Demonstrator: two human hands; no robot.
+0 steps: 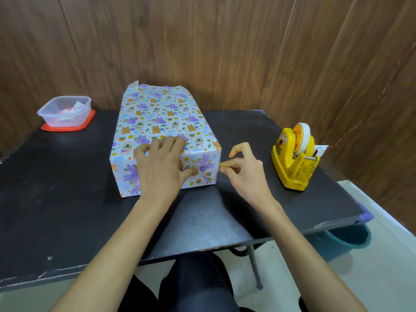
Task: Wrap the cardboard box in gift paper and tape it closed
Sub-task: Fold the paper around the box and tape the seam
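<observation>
The black table [67,199] is carrying everything, and its near half is lying bare in front of the person, giving both forearms room to move. The cardboard box [162,122] is sitting near the middle, completely hidden under the gift paper [157,102]. The paper's far end is sticking out loose beyond the box, apparently not yet folded. The left hand [162,163] is lying spread over the near top edge, fingers flat on top and thumb pressing the near face, probably pinning the folded flaps until tape goes on. The right hand [243,170] is hovering at the box's near right corner with its fingertips [221,164] almost meeting. I cannot tell whether clear tape is pinched between them. The yellow tape dispenser [295,158] is standing well apart on the right, within reach, near the table edge. A plastic container [65,111] is sitting at the far left corner, out of the way.
</observation>
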